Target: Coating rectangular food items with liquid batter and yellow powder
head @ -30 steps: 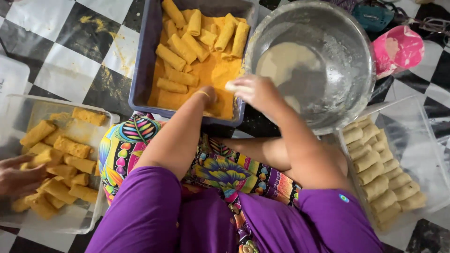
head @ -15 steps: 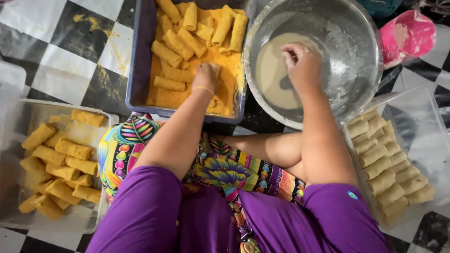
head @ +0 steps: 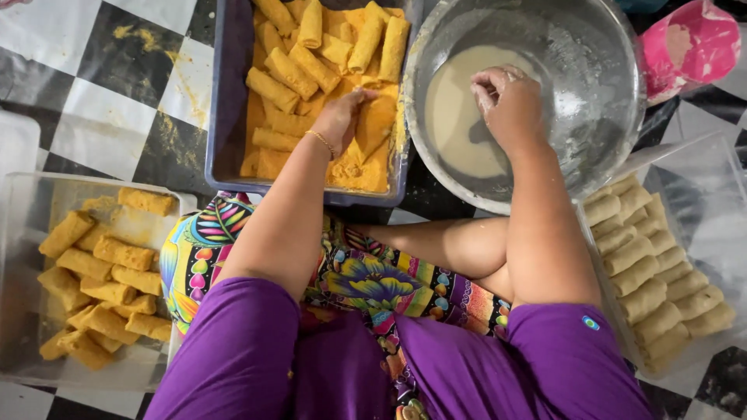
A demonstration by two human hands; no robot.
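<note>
Since 0.5 s ago, right hand (head: 510, 97) is dipping into batter bowl (head: 599, 54) at 1 o'clock, fingers curled, grip contents untellable; left hand (head: 342, 117) is pressing crumbs (head: 362, 167), coating next.

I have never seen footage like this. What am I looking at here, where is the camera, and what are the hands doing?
There is no machine here: a person sits on a checkered floor, and the camera is worn on their head, looking straight down over purple sleeves. The left hand reaches into a blue tray of orange crumbs and crumb-coated rolls, touching the crumbs. The right hand is in a metal bowl over pale batter, fingers curled; whether it holds anything I cannot tell. At the person's left, a clear container holds more coated rolls. At their right, another clear container holds pale, uncoated rolls. A pink bag lies beyond the bowl.
</note>
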